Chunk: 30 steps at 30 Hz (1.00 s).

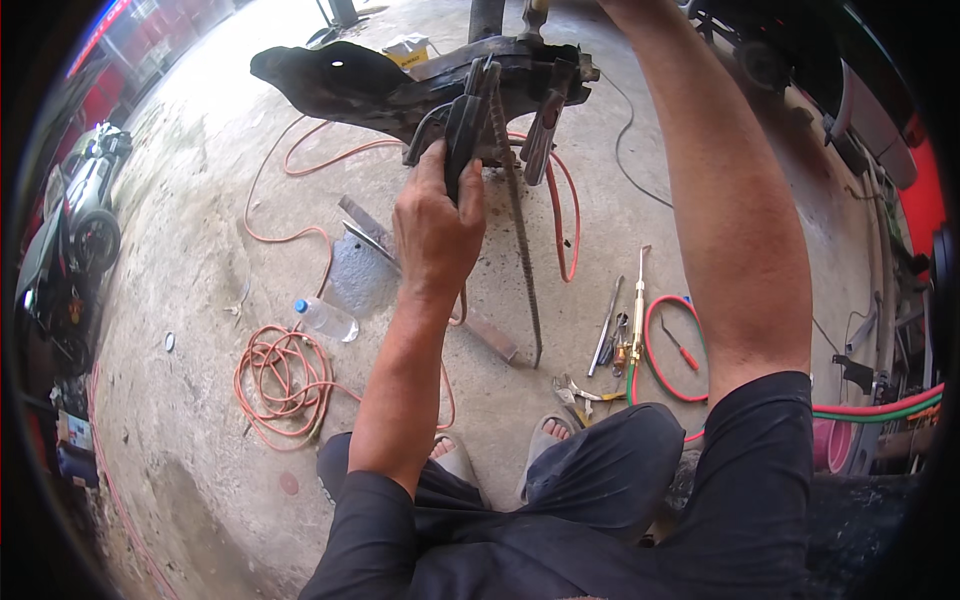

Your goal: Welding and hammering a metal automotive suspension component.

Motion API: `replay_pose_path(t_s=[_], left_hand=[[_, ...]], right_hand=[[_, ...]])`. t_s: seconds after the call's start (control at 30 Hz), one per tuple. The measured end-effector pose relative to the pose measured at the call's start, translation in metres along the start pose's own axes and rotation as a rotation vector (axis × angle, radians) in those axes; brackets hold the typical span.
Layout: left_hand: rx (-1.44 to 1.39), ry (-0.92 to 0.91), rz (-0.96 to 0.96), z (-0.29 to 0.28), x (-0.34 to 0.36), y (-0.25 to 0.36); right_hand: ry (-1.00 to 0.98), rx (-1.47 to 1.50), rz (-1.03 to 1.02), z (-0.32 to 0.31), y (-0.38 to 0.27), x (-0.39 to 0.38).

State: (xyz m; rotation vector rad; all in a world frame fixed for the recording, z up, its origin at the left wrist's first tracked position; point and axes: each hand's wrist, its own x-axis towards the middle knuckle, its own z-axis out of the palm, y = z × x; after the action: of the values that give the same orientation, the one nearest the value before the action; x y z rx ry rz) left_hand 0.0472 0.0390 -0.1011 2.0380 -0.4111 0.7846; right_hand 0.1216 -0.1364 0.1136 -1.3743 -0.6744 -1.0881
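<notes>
Head view: left hand [437,225] is clamped round dark pliers [466,120] biting the black metal part [400,85] at twelve o'clock, work seemingly midway; right hand is out of view, grip unknowable.

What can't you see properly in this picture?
- Head view: the right hand is cut off by the top edge; only the forearm shows.
- The left hand covers the lower part of the dark metal tool it grips.
- Small hand tools on the concrete floor: too small to identify.
</notes>
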Motion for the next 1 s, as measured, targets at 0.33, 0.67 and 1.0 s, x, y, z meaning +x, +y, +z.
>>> replay_pose_path(t_s=[0.33, 0.67, 1.0], left_hand=[[-0.006, -0.032, -0.015, 0.002, -0.003, 0.002], [-0.173, -0.038, -0.174, -0.003, -0.004, 0.002], [-0.225, -0.098, -0.174, -0.003, 0.003, 0.002]], right_hand=[[0.014, -0.039, 0.036, -0.001, -0.006, 0.0], [0.027, -0.095, 0.012, -0.001, -0.009, 0.0], [0.01, -0.005, 0.078, -0.006, -0.002, 0.002]])
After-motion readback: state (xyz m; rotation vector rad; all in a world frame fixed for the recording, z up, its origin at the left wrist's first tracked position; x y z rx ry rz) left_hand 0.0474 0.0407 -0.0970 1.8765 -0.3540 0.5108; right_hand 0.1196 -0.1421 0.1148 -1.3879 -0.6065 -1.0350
